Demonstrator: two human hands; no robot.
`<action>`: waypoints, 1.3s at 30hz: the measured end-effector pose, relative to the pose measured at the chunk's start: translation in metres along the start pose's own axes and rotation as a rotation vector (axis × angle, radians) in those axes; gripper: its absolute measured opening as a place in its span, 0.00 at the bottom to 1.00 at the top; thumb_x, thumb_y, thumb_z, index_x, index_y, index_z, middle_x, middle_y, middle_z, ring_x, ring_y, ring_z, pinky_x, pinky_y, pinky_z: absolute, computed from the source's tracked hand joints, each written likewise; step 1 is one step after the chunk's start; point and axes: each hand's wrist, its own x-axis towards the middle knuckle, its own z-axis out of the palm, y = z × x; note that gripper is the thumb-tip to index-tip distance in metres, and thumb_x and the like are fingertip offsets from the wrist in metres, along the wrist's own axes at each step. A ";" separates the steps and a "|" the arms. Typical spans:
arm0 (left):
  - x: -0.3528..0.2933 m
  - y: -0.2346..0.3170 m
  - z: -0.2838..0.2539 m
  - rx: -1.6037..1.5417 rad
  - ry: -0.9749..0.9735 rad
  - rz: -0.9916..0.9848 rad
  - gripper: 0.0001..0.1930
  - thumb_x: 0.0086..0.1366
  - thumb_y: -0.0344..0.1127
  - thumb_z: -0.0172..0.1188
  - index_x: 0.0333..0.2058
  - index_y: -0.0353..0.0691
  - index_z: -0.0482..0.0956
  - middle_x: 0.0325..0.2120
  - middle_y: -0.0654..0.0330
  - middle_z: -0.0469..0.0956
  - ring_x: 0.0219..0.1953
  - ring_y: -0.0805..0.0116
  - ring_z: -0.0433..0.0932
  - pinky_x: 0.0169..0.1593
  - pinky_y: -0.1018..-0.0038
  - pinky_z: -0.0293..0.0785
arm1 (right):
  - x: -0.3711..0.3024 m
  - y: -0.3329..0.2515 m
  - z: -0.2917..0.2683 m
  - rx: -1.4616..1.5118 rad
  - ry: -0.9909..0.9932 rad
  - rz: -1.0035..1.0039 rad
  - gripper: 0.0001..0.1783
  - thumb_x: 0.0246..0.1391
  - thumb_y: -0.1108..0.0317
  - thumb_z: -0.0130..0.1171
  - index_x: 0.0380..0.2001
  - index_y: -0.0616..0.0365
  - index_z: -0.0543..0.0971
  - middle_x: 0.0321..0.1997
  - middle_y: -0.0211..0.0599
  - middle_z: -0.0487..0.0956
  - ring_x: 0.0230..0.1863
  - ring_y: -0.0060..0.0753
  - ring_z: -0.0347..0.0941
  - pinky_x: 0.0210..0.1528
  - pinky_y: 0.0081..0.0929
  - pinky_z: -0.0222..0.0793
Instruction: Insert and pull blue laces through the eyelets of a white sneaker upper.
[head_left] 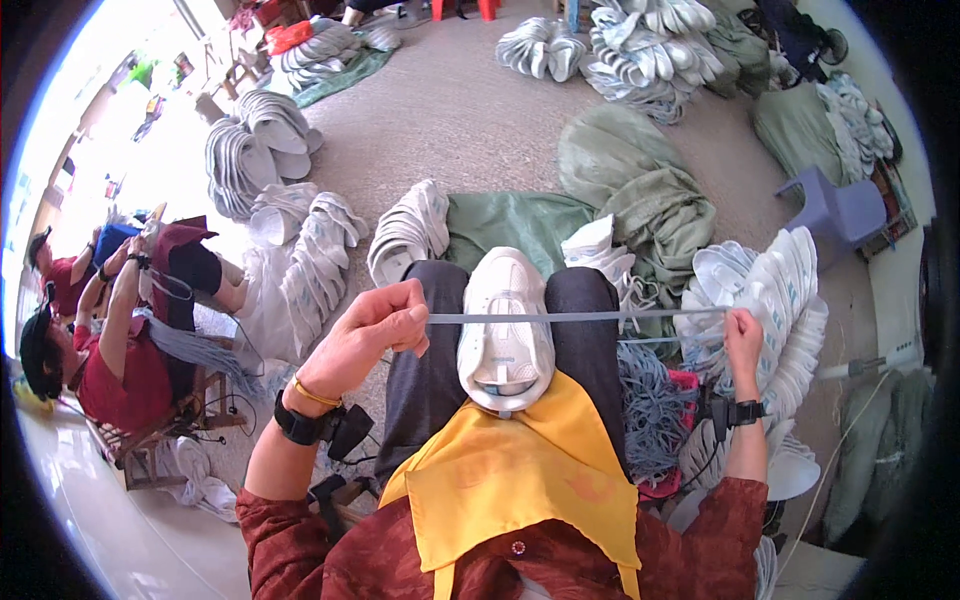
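White shoe (507, 345), a single one, lies between two dark-trousered thighs (590, 400), its near end against one yellow apron (530, 490). One flat grey-blue lace (590, 317) is stretched straight across it; whether they touch, I cannot tell. Two hands grip this lace: the left hand (375, 330) with thumb and fingers clamped on it, the right hand (742, 342) pinching it at the other side. Each wrist wears one black strap (297, 425). Beside the right thigh, one pink basket (688, 382) holds a cord bundle (650, 420), strands too tangled to count. One purple stool (830, 210) stands farther right. Two co-workers (115, 365) in red tops are at left. Stacked white shoe parts (405, 230) lie around in several heaps, too crowded to number.
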 end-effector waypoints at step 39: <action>0.010 -0.050 0.060 0.504 -0.044 0.173 0.07 0.71 0.31 0.64 0.35 0.34 0.78 0.25 0.58 0.79 0.28 0.70 0.78 0.34 0.70 0.72 | -0.127 -0.281 0.159 0.357 -0.896 -0.165 0.05 0.63 0.78 0.64 0.41 0.66 0.82 0.34 0.30 0.85 0.34 0.17 0.82 0.37 0.19 0.79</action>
